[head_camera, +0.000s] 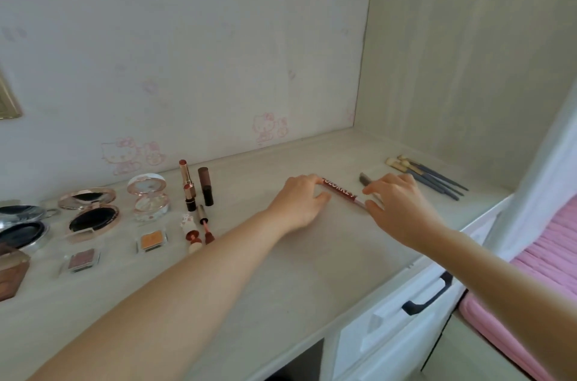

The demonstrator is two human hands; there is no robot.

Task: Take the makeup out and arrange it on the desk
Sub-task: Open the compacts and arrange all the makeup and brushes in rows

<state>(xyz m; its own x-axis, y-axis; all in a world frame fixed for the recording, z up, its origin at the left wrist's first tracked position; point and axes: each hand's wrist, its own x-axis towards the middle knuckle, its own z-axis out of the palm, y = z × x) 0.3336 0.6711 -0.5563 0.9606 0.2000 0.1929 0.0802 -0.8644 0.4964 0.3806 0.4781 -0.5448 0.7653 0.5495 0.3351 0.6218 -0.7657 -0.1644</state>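
Fingertips point(315, 180) of the left hand point(299, 201) curl round the far end of a dark red lip pencil point(338, 190), while the right hand point(398, 209) pinches its pale near end between forefinger and thumb. The pencil lies flat on the desk point(312, 262), its long axis slanting from far-left to near-right, so each hand sits at one tip and neither is nearer. It rests mid-desk, well apart from the upright lipsticks point(204, 190) to the left and near the fanned brushes point(431, 177) to the right. Any straightening, by this reading, would pivot along that diagonal before both grips let go.
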